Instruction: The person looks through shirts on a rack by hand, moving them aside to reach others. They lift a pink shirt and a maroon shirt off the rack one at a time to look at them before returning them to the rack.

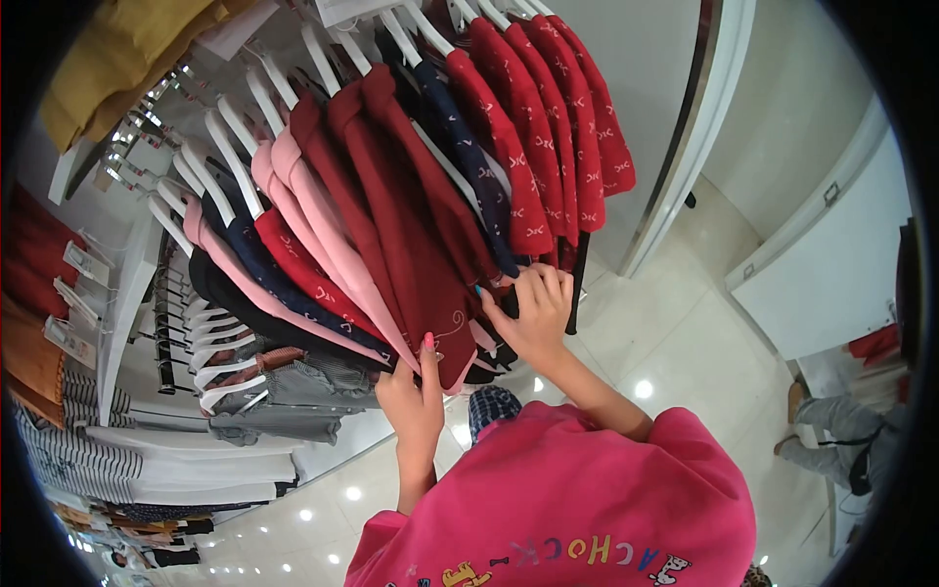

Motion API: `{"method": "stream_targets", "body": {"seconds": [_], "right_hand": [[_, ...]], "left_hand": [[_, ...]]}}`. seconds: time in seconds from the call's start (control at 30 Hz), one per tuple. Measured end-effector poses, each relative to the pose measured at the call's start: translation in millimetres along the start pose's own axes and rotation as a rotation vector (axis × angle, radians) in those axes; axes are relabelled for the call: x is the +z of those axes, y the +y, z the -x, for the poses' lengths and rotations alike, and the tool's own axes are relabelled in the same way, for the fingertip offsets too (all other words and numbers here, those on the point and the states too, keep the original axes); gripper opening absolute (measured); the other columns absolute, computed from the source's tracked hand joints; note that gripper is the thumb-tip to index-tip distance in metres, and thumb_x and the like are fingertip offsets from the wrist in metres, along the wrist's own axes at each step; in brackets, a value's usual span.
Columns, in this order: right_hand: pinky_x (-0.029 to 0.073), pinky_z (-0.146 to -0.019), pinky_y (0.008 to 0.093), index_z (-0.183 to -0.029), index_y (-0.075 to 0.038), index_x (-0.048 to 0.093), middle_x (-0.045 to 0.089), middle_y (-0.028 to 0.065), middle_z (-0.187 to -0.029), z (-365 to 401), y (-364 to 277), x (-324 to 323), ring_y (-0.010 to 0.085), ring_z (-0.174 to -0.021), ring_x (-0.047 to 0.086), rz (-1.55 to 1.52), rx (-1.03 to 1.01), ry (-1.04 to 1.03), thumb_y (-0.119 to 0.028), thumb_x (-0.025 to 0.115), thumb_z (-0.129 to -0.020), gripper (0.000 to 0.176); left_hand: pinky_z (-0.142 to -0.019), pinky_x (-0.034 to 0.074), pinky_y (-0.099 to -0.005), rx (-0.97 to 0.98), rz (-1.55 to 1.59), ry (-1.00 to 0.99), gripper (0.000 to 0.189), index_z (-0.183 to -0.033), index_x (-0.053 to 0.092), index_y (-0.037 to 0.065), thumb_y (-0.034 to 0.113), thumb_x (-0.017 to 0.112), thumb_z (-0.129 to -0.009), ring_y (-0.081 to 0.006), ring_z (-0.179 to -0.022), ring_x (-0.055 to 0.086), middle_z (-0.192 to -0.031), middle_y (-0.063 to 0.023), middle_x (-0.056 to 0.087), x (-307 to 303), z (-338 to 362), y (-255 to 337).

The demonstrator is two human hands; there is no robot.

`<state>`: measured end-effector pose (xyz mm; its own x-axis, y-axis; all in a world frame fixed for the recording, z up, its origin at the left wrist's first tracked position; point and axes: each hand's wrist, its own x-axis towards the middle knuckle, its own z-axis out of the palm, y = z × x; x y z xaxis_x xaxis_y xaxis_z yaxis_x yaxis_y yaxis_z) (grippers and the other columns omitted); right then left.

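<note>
Shirts on white hangers hang in a row along a rail. Near the middle, a dark red shirt (416, 264) with a pale curled embroidered line shows its front. My left hand (411, 401) is closed on its lower left edge, with the pink-nailed thumb on top and a pink shirt (328, 249) right beside it. My right hand (533, 308) has its fingers curled and its thumb against the dark red cloth on the right side. Exactly how much cloth the right fingers hold is hidden. Just above that hand hangs a navy patterned shirt (479, 181).
Red patterned shirts (562, 117) hang at the rail's right end beside a wall edge (690, 147). Below left is a lower rack with grey garments (293, 396). Folded clothes (78, 440) lie on shelves at left. A person (846, 430) in grey trousers is at far right.
</note>
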<state>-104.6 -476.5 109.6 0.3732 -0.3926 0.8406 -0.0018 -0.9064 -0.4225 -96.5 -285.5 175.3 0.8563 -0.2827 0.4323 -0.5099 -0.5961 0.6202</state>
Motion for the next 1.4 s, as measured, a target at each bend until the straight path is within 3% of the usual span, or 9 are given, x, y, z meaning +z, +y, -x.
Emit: {"method": "stream_targets", "body": {"seconds": [0.2, 0.4, 0.6, 0.67, 0.77, 0.87, 0.97, 1.07, 1.4], "right_hand": [[0.036, -0.082, 0.0459, -0.086, -0.010, 0.061, 0.064, 0.0031, -0.093, 7, 4, 12, 0.0246, -0.092, 0.057, 0.083, -0.011, 0.010, -0.026, 0.082, -0.073, 0.030], [0.034, -0.082, 0.0441, -0.081, -0.012, 0.059, 0.064, 0.0001, -0.090, 7, 5, 13, 0.0225, -0.092, 0.058, 0.116, 0.005, 0.023, -0.023, 0.084, -0.070, 0.029], [0.034, -0.080, 0.0460, -0.085, -0.010, 0.062, 0.063, 0.0015, -0.089, 9, 4, 13, 0.0237, -0.090, 0.057, 0.095, -0.044, 0.037, -0.016, 0.076, -0.072, 0.020], [0.035, -0.080, 0.0458, -0.085, -0.009, 0.063, 0.063, 0.0021, -0.087, 10, 1, 7, 0.0237, -0.088, 0.058, 0.039, -0.090, 0.003, -0.014, 0.075, -0.072, 0.018], [0.036, -0.079, 0.0450, -0.085, -0.008, 0.063, 0.063, 0.0028, -0.085, 10, -9, -5, 0.0234, -0.086, 0.058, -0.129, -0.154, -0.054, -0.011, 0.073, -0.071, 0.017], [0.039, -0.080, 0.0434, -0.081, -0.008, 0.063, 0.065, 0.0035, -0.083, 9, -32, -23, 0.0246, -0.084, 0.061, -0.354, -0.174, -0.129, -0.008, 0.074, -0.067, 0.018], [0.040, -0.082, 0.0449, -0.088, -0.008, 0.064, 0.064, 0.0042, -0.090, 9, -47, -29, 0.0257, -0.091, 0.059, -0.496, -0.200, -0.213, -0.011, 0.074, -0.073, 0.018], [0.041, -0.083, 0.0444, -0.090, -0.007, 0.064, 0.063, 0.0049, -0.090, 5, -53, -31, 0.0268, -0.092, 0.059, -0.599, -0.195, -0.275, -0.010, 0.074, -0.073, 0.020], [0.041, -0.085, 0.0433, -0.090, -0.006, 0.064, 0.061, 0.0054, -0.092, -3, -58, -39, 0.0284, -0.096, 0.058, -0.689, -0.231, -0.395, -0.011, 0.076, -0.070, 0.024]], "left_hand": [[-0.053, 0.044, -0.0324, 0.016, -0.018, 0.004, 0.035, -0.087, 0.073, -0.006, 0.025, 0.064, -0.101, -0.0199, -0.056, 0.064, -0.069, -0.0142, 0.071, 0, 1, -4], [-0.052, 0.043, -0.0330, 0.036, -0.017, 0.005, 0.033, -0.089, 0.073, -0.006, 0.023, 0.064, -0.101, -0.0203, -0.054, 0.062, -0.070, -0.0148, 0.072, -1, 2, -7], [-0.051, 0.042, -0.0341, 0.055, -0.022, 0.006, 0.031, -0.090, 0.073, -0.006, 0.022, 0.064, -0.101, -0.0216, -0.052, 0.059, -0.071, -0.0151, 0.071, 1, 2, -7], [-0.051, 0.041, -0.0342, 0.046, -0.015, -0.001, 0.031, -0.090, 0.073, -0.006, 0.021, 0.064, -0.101, -0.0221, -0.052, 0.058, -0.070, -0.0149, 0.071, 1, 3, -3], [-0.057, 0.046, -0.0377, -0.014, 0.055, -0.040, 0.022, -0.097, 0.075, -0.001, 0.018, 0.064, -0.099, -0.0312, -0.053, 0.062, -0.075, -0.0157, 0.072, -2, 2, 2], [-0.058, 0.044, -0.0383, 0.006, 0.058, -0.049, 0.023, -0.093, 0.073, -0.001, 0.017, 0.063, -0.100, -0.0294, -0.056, 0.059, -0.069, -0.0143, 0.068, -2, 5, -1], [-0.059, 0.042, -0.0387, 0.112, 0.049, -0.020, 0.023, -0.088, 0.070, -0.001, 0.017, 0.062, -0.101, -0.0280, -0.057, 0.056, -0.065, -0.0131, 0.063, 0, 8, -10], [-0.062, 0.041, -0.0354, 0.010, 0.156, -0.057, 0.030, -0.085, 0.067, -0.001, 0.022, 0.059, -0.103, -0.0226, -0.061, 0.054, -0.067, -0.0136, 0.062, -5, 10, 1], [-0.050, 0.039, -0.0344, -0.029, 0.135, -0.042, 0.027, -0.079, 0.068, -0.002, 0.018, 0.070, -0.095, -0.0236, -0.048, 0.056, -0.059, -0.0118, 0.062, -9, 1, 10]]}}
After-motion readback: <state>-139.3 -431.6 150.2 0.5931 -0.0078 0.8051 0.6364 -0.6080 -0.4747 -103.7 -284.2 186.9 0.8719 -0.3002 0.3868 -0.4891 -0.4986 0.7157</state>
